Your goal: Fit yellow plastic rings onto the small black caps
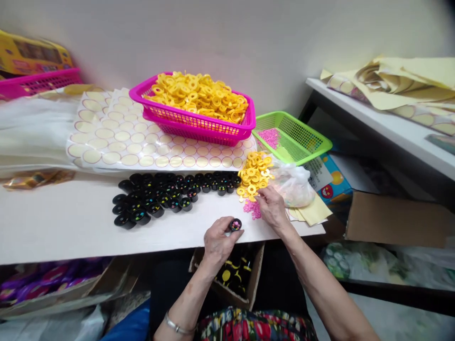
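My left hand [221, 240] grips a small black cup [235, 225] near the front edge of the table. Pink bits show inside the cup's open top. The fingers of my right hand [273, 208] are drawn together at the lower edge of a pile of yellow plastic rings [254, 170]. What lies between those fingertips, if anything, is hidden. Just below the rings is a small heap of pink beads [252, 208], close beside my right hand. To the left, many similar black cups [156, 194] stand in rows, with coloured bits in several.
A pink basket [199, 124] heaped with yellow rings stands on sticker sheets [124, 142] at the back. Right of it are a green basket [313, 150] and a clear plastic bag [296, 182]. An open carton [256, 279] sits below the table edge, between the legs.
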The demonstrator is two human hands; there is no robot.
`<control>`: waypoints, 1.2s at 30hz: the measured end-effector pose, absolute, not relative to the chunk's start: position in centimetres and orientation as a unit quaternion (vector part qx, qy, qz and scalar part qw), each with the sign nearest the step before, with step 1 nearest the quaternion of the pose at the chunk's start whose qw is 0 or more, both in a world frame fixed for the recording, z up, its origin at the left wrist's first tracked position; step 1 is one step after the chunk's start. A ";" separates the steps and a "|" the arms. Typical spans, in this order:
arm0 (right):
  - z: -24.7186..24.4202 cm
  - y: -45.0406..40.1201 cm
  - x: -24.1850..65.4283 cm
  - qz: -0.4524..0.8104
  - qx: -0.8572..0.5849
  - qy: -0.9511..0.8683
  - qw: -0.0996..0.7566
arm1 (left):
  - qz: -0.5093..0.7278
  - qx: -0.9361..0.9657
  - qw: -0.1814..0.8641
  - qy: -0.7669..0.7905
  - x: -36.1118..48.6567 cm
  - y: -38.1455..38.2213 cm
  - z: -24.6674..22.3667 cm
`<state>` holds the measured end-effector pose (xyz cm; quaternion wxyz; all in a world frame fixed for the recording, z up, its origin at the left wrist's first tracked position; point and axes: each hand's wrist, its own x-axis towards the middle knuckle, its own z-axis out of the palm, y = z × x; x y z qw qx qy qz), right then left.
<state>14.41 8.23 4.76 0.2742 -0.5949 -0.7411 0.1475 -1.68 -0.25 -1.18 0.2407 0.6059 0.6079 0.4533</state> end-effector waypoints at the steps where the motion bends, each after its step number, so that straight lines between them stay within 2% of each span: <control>1: 4.9 8.8 14.2 0.108 -0.605 -0.748 0.250 | 0.459 0.600 0.237 0.611 -1.7 -0.2 -1.3; 4: 5.2 9.9 13.4 0.034 -0.600 -0.780 0.172 | 0.475 0.586 0.225 0.617 -1.7 0.0 -1.6; 7: 5.4 10.1 12.3 0.004 -0.589 -0.797 0.133 | 0.480 0.585 0.229 0.613 -1.8 0.1 -1.7; 13: 5.4 10.1 11.1 0.027 -0.637 -0.768 0.063 | 0.465 0.591 0.242 0.613 -2.0 0.0 -1.4; 21: 4.9 11.0 11.3 0.066 -0.661 -0.746 0.049 | 0.455 0.602 0.253 0.606 -2.3 -0.1 -1.6; 25: 5.2 11.1 11.4 0.063 -0.666 -0.739 0.080 | 0.461 0.589 0.272 0.605 -2.3 -0.1 -1.3; 30: 5.9 10.0 12.1 0.074 -0.654 -0.731 0.181 | 0.498 0.567 0.330 0.566 -2.5 -0.5 -0.1; 33: 6.1 8.7 12.7 0.144 -0.605 -0.745 0.242 | 0.539 0.530 0.374 0.538 -3.0 -0.8 0.4; 36: 5.6 6.9 13.0 0.282 -0.537 -0.745 0.278 | 0.595 0.448 0.426 0.513 -3.5 -0.8 0.6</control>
